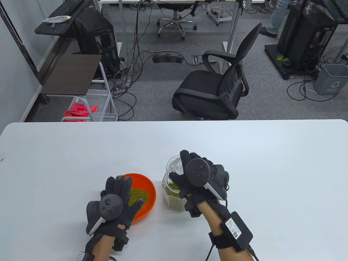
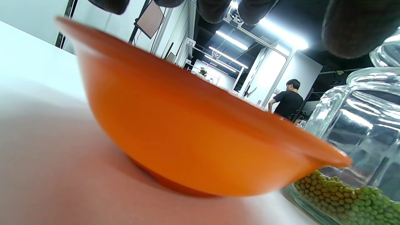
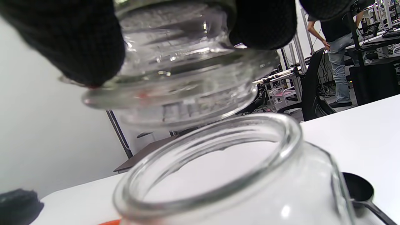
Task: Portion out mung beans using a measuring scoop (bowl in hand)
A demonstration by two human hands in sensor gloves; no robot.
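An orange bowl (image 1: pixel 149 187) with mung beans (image 1: pixel 138 196) in it stands on the white table; the left wrist view shows its outer wall (image 2: pixel 187 134) from low down. My left hand (image 1: pixel 126 191) lies spread over the bowl's left part, its fingertips (image 2: pixel 359 28) above the rim; I cannot tell if they touch. A glass jar (image 1: pixel 172 199), part full of mung beans (image 2: pixel 343 200), stands right of the bowl. My right hand (image 1: pixel 179 167) pinches the jar's glass lid (image 3: pixel 187 84) just above the open mouth (image 3: pixel 290 137). A black measuring scoop (image 3: pixel 359 189) lies on the table behind the jar.
The table's far edge (image 1: pixel 174 121) runs across the middle of the table view. Beyond it stand a black office chair (image 1: pixel 217 89) and a wire cart (image 1: pixel 92 106). The bowl and jar stand close together.
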